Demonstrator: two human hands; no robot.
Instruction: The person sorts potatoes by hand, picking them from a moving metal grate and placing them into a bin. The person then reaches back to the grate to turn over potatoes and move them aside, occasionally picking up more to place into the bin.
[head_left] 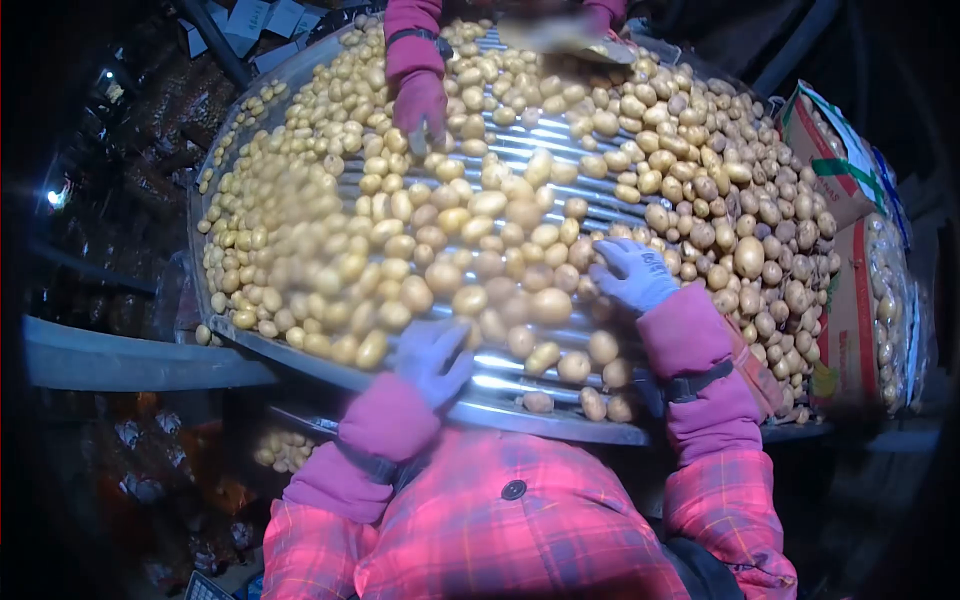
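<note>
Potatoes (748, 258) cover a large metal sorting table with bars (500, 382). My left hand (433, 362), in a light glove, rests at the near edge of the bars beside potatoes; its fingers are spread and somewhat blurred. Gloved too, my right hand (636, 275) touches potatoes right of the middle, fingers apart and slightly bent. No potato shows inside either hand. Pink cuffs and dark straps cover both wrists.
Across the table a co-worker's hand (420, 105) reaches down among potatoes; a blurred object (565, 38) is near their other sleeve. Cardboard boxes (850, 300) and bagged potatoes (886, 310) stand at the right. A metal rim (290, 362) borders the near side.
</note>
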